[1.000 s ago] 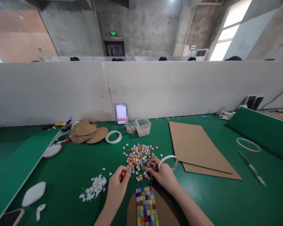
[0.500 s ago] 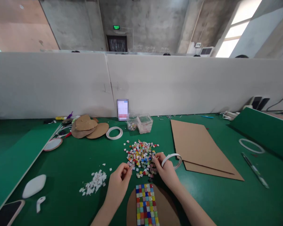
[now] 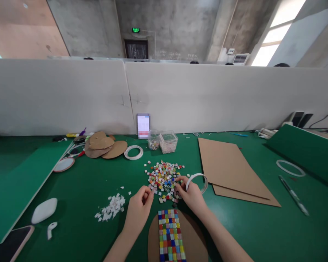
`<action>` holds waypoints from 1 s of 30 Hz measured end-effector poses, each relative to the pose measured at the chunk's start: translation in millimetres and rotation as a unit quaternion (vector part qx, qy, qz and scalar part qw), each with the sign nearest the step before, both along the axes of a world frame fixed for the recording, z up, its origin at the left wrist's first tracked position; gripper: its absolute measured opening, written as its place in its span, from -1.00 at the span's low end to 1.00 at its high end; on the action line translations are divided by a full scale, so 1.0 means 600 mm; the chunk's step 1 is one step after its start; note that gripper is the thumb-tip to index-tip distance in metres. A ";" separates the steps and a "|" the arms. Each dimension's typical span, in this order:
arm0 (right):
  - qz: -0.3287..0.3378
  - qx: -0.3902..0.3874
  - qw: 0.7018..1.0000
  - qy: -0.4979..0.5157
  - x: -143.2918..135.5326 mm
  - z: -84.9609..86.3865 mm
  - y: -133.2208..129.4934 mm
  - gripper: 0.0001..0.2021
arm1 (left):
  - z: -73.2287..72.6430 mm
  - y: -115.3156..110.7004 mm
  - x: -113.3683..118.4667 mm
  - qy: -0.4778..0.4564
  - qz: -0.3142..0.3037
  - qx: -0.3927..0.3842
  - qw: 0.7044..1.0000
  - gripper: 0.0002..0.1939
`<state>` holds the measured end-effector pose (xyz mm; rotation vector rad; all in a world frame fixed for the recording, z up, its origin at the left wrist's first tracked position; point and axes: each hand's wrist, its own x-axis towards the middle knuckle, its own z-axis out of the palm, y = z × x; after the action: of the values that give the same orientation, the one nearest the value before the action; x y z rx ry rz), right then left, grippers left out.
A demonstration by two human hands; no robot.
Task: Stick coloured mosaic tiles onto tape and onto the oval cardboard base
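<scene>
My left hand (image 3: 140, 205) is closed in a pinch at the left front edge of a pile of small coloured mosaic tiles (image 3: 164, 178). What it pinches, if anything, is too small to make out. My right hand (image 3: 190, 193) has its fingertips at the pile's right side, by a dark blue tile. A ring-shaped roll of white tape (image 3: 205, 183) is hooked in that hand. Below both hands lies a rounded brown cardboard piece (image 3: 194, 236), with a strip of mosaic tiles (image 3: 171, 234) set in neat rows on it. The cardboard's lower part is out of view.
White paper scraps (image 3: 110, 208) lie at the left, near a white case (image 3: 44, 211) and an earbud (image 3: 51, 230). Behind the pile stand clear boxes (image 3: 168, 142), a phone (image 3: 143, 125) and white tape rolls (image 3: 133, 152). Cardboard sheets (image 3: 232, 167) and a pen (image 3: 293, 194) are at right.
My right fingertips have shifted slightly left, further into the pile, and the tape roll has moved with the hand. My left hand stays nearly in place. The view has shifted slightly.
</scene>
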<state>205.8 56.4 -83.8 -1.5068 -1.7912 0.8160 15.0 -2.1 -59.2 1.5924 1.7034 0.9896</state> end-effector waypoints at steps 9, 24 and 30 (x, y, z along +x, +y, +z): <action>0.028 0.000 0.998 0.056 -0.008 0.009 -0.013 -0.79 | -0.001 0.000 0.000 -0.002 0.001 -0.003 1.000 -0.68; 0.064 0.006 0.997 -0.051 -0.005 0.024 -0.017 -0.91 | 0.003 -0.002 0.005 0.010 -0.011 0.009 1.000 -0.69; 0.065 0.024 0.996 -0.060 -0.003 0.021 -0.016 -0.86 | 0.007 -0.007 0.011 0.011 -0.023 0.022 0.999 -0.71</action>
<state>203.9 46.5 -71.4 -1.4474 -1.9998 0.7524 21.7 -6.5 -55.3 1.6684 1.6634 0.9972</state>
